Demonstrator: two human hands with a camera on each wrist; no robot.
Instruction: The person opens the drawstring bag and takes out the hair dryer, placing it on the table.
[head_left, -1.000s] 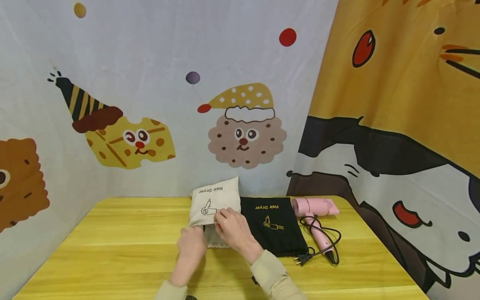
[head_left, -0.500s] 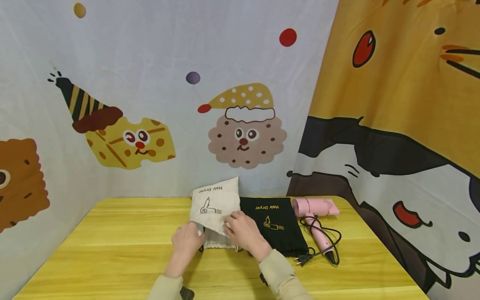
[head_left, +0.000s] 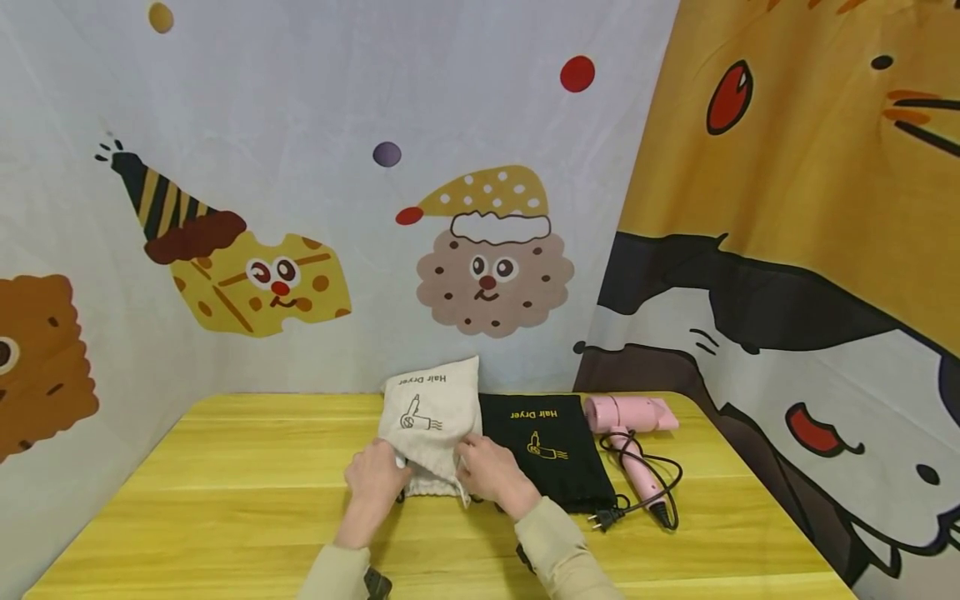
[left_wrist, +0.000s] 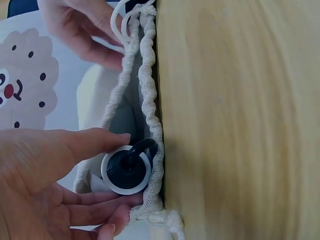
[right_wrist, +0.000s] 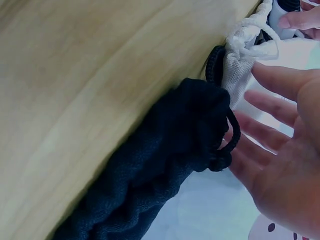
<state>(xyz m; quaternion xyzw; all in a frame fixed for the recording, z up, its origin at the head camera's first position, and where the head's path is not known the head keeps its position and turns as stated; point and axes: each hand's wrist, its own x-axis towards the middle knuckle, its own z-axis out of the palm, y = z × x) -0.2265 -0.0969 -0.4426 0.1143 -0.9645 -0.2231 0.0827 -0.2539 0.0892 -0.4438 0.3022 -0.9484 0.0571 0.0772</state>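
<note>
A cream drawstring bag (head_left: 431, 396) printed "Hair Dryer" lies at the back middle of the table. At its mouth, my left hand (head_left: 373, 477) holds the white handle end of a hair dryer (left_wrist: 126, 170) between thumb and fingers; a black cord bends out of it. The rest of that dryer is hidden inside the bag. My right hand (head_left: 491, 471) pinches the upper edge of the bag mouth near its right corner. In the right wrist view the thumb is on the cream cloth and the other fingers (right_wrist: 262, 135) are fairly straight.
Right beside the cream bag lies a black drawstring bag (head_left: 551, 458) with a yellow print. Further right is a pink hair dryer (head_left: 637, 475) with its cord bundled and its plug (head_left: 606, 518) toward the front. A printed cloth (head_left: 300, 100) hangs behind the wooden table (head_left: 247, 500).
My right hand has moved right and down along the bag edge, bringing the upper flap lower over the mouth. My left hand has shifted slightly left and up, to the dryer's handle end.
</note>
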